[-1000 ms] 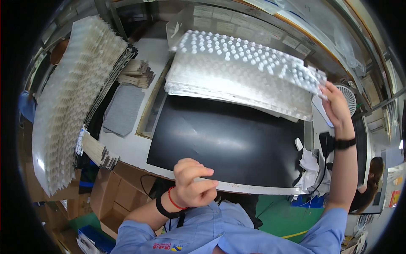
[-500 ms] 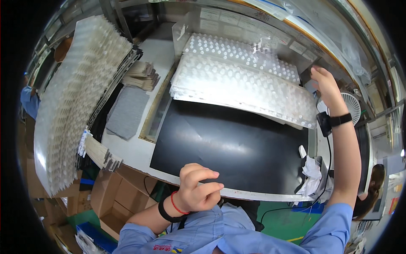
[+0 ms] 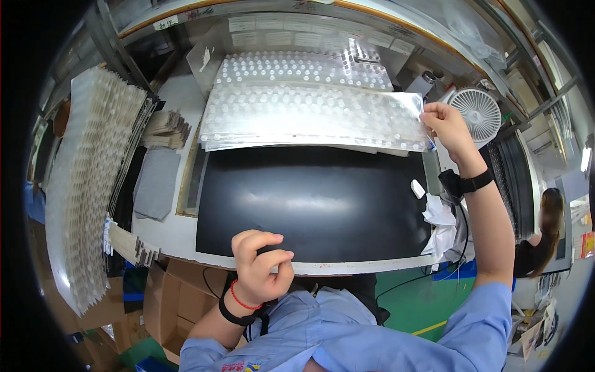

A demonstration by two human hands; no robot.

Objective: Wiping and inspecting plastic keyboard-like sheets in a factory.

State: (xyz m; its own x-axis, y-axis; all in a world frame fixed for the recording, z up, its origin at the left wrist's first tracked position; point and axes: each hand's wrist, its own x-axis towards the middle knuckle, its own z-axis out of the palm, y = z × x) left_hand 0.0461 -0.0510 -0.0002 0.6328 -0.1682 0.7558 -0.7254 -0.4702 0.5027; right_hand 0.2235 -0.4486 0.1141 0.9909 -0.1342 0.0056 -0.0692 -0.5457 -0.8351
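Step in hand: lifting a sheet off the stack. Right hand (image 3: 447, 124) pinches the right edge of the top clear blister sheet (image 3: 310, 115), upper centre of frame. Left hand (image 3: 259, 268) curls closed at the tabletop's (image 3: 180, 232) near edge, contents unclear. Next calls for a clean peel. Sheet glossy, bumpy, flimsy.

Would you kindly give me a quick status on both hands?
Right hand pinching clear blister sheet at its right edge. Left hand curled, resting on black mat. Nothing in the way.
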